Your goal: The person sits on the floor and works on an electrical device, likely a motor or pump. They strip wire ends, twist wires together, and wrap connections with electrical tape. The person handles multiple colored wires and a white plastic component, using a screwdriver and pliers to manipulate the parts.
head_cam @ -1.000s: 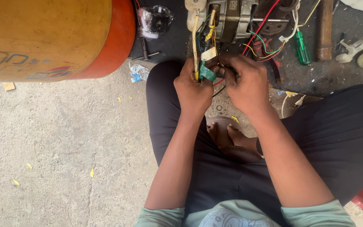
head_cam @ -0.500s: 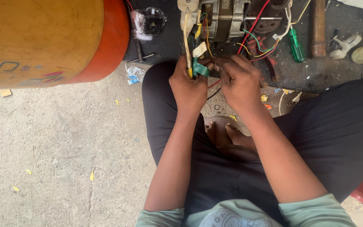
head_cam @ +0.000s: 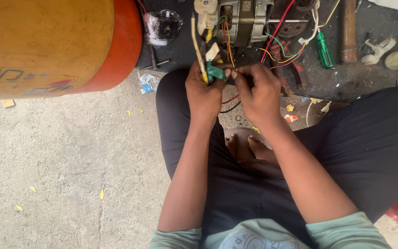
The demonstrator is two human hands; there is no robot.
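Just above the person's bent knees, the left hand is closed around a small green plastic connector block and a pale sleeved wire. The right hand, touching it, pinches what looks like a thin wire end at the fingertips. Beyond both hands sits a ribbed metal motor trailing red, yellow and green wires. Farther right lies a green-handled screwdriver; far left, a smooth orange cylinder.

A clear plastic packet holding a dark part lies beside the orange cylinder; a crumpled blue-and-clear wrapper sits on the floor below it
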